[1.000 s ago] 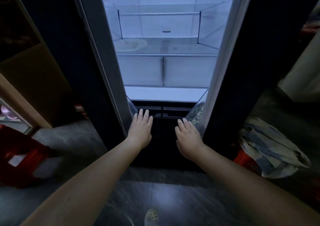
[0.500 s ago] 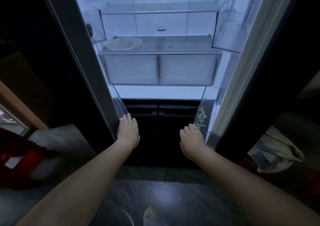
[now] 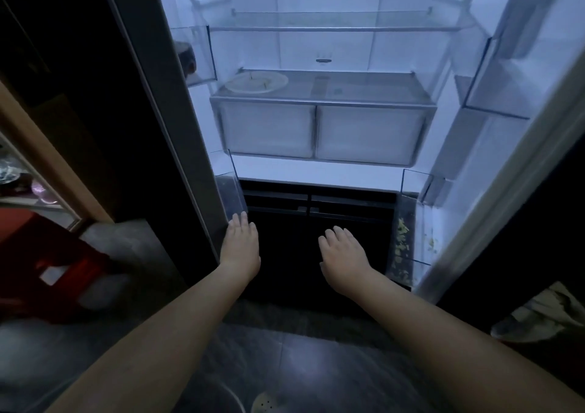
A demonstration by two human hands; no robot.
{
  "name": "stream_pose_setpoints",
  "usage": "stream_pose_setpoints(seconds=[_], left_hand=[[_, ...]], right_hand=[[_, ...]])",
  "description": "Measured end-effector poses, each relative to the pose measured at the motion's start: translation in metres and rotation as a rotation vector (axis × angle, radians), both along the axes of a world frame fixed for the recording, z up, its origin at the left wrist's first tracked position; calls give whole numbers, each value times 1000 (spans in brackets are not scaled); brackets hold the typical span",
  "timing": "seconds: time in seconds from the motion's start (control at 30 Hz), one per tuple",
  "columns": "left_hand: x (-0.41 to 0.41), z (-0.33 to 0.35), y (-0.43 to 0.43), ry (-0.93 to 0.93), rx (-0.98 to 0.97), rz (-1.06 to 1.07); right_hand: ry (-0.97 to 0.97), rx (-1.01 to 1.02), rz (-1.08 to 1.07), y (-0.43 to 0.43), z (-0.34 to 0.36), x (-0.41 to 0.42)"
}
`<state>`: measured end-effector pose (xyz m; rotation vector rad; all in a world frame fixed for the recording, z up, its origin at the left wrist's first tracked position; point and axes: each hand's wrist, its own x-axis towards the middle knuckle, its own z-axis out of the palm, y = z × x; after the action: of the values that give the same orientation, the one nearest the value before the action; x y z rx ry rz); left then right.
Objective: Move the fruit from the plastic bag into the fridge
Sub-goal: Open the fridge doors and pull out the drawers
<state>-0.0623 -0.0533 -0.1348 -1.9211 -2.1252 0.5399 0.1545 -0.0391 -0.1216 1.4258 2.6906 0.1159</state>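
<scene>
White fridge (image 3: 323, 172) standing open, no fruit inside.
Left hand (image 3: 239, 244) and right hand (image 3: 342, 251) are hovering empty, fingers spread, below it; fetching the bag comes next.

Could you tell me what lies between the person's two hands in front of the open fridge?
Nothing: in the head view, only the dark lower fridge front shows between the left hand and right hand.
</scene>
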Motion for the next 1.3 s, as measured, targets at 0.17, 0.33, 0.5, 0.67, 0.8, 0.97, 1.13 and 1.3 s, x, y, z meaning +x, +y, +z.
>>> stream_pose_setpoints(seconds=[0.17, 0.33, 0.5, 0.67, 0.8, 0.97, 1.13, 1.3], left_hand=[[-18, -4, -16, -55, 46, -6], [-50, -12, -37, -102, 97, -23], [-80, -12, -57, -165, 157, 1], [-116, -15, -79, -107, 236, -6], [-149, -16, -89, -144, 274, -13], [-189, -11, -100, -173, 291, -16], [-227, -8, -108, -181, 345, -18], [-271, -6, -113, -230, 390, -3]], right_hand=[[8, -4, 129, 4, 7, -42], [-2, -13, 263, 8, 9, -97], [22, -47, 361, 11, 4, -150], [48, -77, 419, 10, 0, -197], [65, -82, 447, 11, -4, -230], [54, -85, 490, 15, -8, -269], [25, -85, 522, 18, -13, -306], [41, -56, 576, 15, -11, -346]])
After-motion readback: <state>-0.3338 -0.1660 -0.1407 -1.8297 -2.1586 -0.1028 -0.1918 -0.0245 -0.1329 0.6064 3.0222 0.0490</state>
